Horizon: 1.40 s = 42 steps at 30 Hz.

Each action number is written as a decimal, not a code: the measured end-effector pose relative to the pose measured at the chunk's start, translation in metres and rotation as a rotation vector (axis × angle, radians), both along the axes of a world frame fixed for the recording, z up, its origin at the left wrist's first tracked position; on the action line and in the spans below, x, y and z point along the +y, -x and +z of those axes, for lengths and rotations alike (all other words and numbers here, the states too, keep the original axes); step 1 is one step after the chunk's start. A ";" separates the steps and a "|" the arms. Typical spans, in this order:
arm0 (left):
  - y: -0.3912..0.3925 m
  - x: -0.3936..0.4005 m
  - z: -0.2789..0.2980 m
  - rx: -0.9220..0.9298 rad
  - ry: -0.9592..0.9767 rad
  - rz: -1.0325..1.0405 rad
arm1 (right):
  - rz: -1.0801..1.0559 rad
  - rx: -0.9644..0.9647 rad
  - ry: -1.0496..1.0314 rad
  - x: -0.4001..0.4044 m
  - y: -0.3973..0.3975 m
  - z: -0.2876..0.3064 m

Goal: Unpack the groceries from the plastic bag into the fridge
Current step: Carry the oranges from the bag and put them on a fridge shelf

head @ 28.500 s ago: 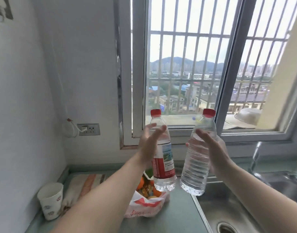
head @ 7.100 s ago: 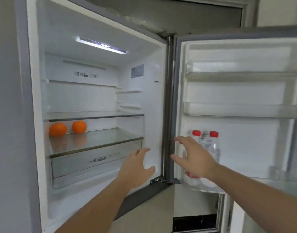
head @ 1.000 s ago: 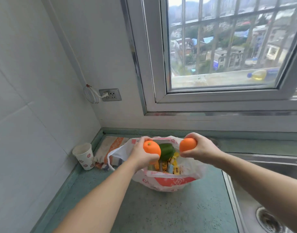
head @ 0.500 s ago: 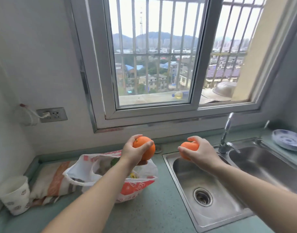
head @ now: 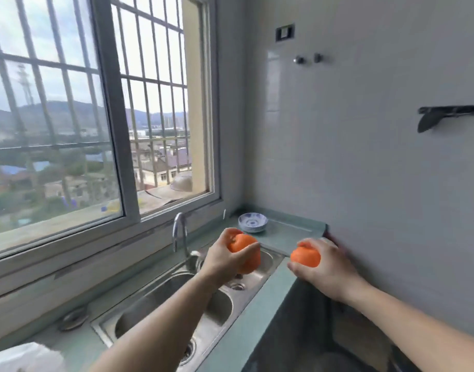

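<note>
Holding one orange (head: 243, 252) in my left hand (head: 225, 260), fingers curled round it, above double sink (head: 160, 312) — second orange (head: 305, 257) gripped in my right hand (head: 327, 269) near wall. White plastic bag (head: 23, 358) at lower-left edge — faucet (head: 180, 232), stacked bowls (head: 252, 222) behind.

The sink (head: 176, 312) sits in the counter (head: 257, 304) below the window (head: 96, 116). The tap (head: 180, 234) stands behind the sink. A stack of bowls (head: 252, 223) lies beyond the sink, in the corner. The left hand (head: 225, 261) holds an orange (head: 243, 252) above the sink; the right hand (head: 327, 267) holds another orange (head: 305, 257) right of it. The bag (head: 23, 357) lies left of the sink.
</note>
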<state>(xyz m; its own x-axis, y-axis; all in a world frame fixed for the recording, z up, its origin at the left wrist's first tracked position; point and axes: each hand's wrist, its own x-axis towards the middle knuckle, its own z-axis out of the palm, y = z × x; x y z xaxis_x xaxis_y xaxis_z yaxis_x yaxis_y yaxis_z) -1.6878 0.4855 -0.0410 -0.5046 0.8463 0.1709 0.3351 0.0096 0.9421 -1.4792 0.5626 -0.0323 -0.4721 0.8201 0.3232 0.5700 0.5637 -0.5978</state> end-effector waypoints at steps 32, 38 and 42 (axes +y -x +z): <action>-0.734 0.291 0.039 0.027 -0.131 -1.359 | -1.401 0.392 -0.159 0.034 -0.678 0.033; -0.807 0.318 0.034 -0.124 -0.081 -1.497 | -1.544 0.381 -0.207 0.040 -0.715 0.044; -0.860 0.323 0.028 -0.142 -0.033 -1.568 | -1.579 0.351 -0.222 0.042 -0.749 0.046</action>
<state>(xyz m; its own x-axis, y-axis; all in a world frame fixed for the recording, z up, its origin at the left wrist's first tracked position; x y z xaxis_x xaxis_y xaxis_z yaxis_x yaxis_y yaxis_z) -0.8276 0.8087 -0.0129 0.8237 0.5188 0.2288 -0.0966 -0.2693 0.9582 -0.7298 0.6045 0.0134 0.8612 0.3157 0.3982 0.4927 -0.3267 -0.8065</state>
